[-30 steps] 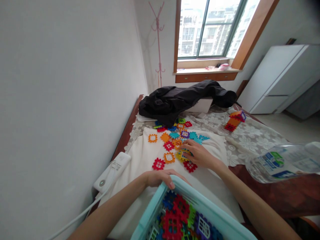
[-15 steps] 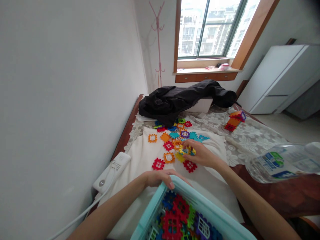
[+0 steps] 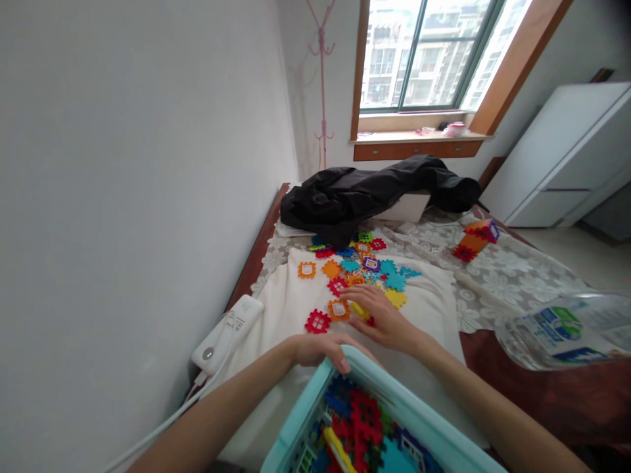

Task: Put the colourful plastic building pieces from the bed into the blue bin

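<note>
basket [image 3: 296, 427]: nearest to me, pale blue plastic, full of toy tiles. Stiff rim, good to grip.
left hand [image 3: 318, 348]: my fingers curled over the basket's far rim, closed on it.
right hand [image 3: 382, 318]: lies flat, palm down, fingers loosely spread on the tiles; can't tell if it has one pinched underneath.
tiles [image 3: 345, 282]: scattered on the white cloth [image 3: 424, 309], mid-table, just past the basket. I judge them light, rigid, thin plastic with toothed edges; flat ones are hard to lift, so pick by an edge or a window cutout.
power bank [image 3: 227, 335]: left edge, cable attached; no legible print.
bottle [image 3: 562, 328]: right, clear, on its side; blue-green label, text unreadable.
jacket [image 3: 365, 194]: black, far end.
</note>
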A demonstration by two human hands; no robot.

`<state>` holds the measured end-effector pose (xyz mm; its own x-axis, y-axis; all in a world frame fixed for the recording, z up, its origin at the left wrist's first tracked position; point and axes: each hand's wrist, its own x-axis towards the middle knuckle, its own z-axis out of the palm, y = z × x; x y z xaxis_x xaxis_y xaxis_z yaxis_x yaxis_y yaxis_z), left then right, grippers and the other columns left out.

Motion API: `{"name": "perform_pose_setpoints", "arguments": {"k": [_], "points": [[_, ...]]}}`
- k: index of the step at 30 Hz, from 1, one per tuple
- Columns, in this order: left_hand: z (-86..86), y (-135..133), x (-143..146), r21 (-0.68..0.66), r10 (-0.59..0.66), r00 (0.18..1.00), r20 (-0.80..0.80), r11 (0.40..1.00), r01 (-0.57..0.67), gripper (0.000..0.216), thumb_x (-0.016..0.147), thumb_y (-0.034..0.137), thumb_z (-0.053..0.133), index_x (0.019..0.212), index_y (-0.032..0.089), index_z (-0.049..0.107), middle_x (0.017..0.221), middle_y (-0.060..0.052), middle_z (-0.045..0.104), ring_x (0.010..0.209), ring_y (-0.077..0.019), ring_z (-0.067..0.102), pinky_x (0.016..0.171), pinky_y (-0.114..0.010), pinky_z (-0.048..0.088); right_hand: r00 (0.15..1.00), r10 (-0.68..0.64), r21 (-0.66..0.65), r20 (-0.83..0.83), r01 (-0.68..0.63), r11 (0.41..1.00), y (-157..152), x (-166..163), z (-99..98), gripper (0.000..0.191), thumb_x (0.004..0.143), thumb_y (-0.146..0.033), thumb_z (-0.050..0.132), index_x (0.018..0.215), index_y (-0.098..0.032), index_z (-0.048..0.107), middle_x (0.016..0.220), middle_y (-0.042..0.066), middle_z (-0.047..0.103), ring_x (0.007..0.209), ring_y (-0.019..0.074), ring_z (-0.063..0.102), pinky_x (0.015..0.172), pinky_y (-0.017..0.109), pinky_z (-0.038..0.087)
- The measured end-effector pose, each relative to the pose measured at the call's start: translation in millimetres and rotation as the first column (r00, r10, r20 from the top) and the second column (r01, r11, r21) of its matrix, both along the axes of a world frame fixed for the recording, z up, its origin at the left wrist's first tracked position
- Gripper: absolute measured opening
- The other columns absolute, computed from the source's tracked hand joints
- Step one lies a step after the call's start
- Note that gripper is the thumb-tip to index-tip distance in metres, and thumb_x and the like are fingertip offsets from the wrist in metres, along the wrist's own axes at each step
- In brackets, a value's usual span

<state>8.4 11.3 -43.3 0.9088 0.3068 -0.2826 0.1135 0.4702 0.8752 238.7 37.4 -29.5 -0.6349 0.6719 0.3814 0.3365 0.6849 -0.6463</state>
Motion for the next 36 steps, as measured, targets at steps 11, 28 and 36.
{"name": "perform_pose_setpoints", "arguments": {"k": [11, 28, 36], "points": [[8.6, -5, 8, 0.039, 0.043, 0.999, 0.029, 0.998, -0.044, 0.079, 0.058, 0.036, 0.071, 0.133, 0.015, 0.078, 0.121, -0.005, 0.080, 0.099, -0.0271, 0.071, 0.078, -0.032, 0.050, 0.961, -0.014, 0.181, 0.275, -0.037, 0.983, 6, -22, -15.1, 0.011, 0.103, -0.028, 0.072, 0.114, -0.025, 0.070, 0.126, 0.008, 0.075, 0.136, 0.0311, 0.058, 0.128, 0.058, 0.031], [-5.9, 0, 5, 0.052, -0.060, 0.998, 0.002, 0.997, 0.059, 0.063, 0.063, 0.042, 0.076, 0.119, 0.013, 0.079, 0.091, -0.004, 0.074, 0.099, -0.0292, 0.070, 0.103, -0.043, 0.053, 0.931, 0.208, 0.111, 0.301, -0.250, 0.962, 29, -83, -20.9, 0.014, 0.094, -0.018, 0.078, 0.103, -0.020, 0.067, 0.120, 0.009, 0.071, 0.108, 0.0237, 0.064, 0.098, 0.035, 0.054], [-14.9, 1, 5, 0.041, -0.059, 0.996, 0.069, 0.998, 0.057, 0.066, 0.063, 0.041, 0.074, 0.121, 0.011, 0.078, 0.092, -0.005, 0.076, 0.092, -0.0284, 0.072, 0.092, -0.039, 0.056, 0.879, -0.241, 0.250, 0.411, 0.146, 0.957, 46, -57, -5.2, 0.012, 0.099, -0.026, 0.073, 0.105, -0.020, 0.065, 0.116, 0.014, 0.069, 0.112, 0.0321, 0.061, 0.103, 0.046, 0.047]]}}
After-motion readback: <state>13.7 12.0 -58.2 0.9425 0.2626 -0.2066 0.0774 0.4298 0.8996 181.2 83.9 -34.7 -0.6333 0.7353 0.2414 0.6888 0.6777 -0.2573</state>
